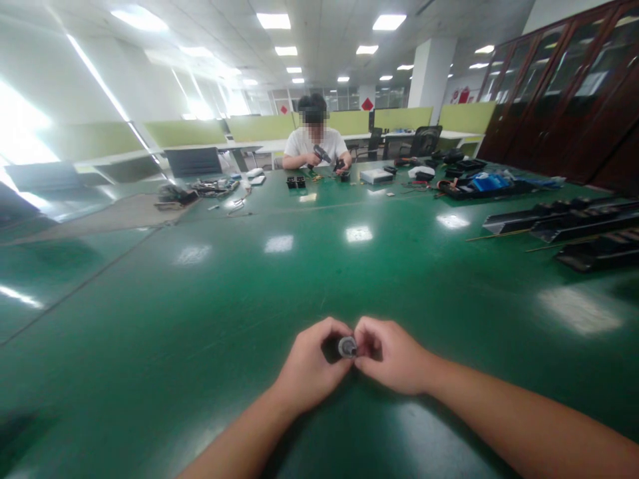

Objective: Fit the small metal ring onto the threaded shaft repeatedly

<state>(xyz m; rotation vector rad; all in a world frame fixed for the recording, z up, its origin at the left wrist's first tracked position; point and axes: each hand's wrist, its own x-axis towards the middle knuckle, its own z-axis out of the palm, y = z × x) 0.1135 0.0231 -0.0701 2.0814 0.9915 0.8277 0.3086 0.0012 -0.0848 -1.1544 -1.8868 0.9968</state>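
Cylinder (347, 346) front and centre, between the two hands over the near part of the counter (319, 279), round end turned towards the camera. From the left: the left forearm (244, 432) slants up and inward, the left hand (312, 366) arched, forefinger above, thumb below, a rounded gap in between; those fingers narrow to the cylinder's width and have it pinched. Now the right hand (392, 356), its forearm (509, 412) sweeping in from the lower right, wrist fairly straight; these fingers are curled, tips drawn close together at the cylinder's right side, gripping or merely touching, I cannot tell. Far right, black rails (584, 223) lie on the counter, well apart from both hands.
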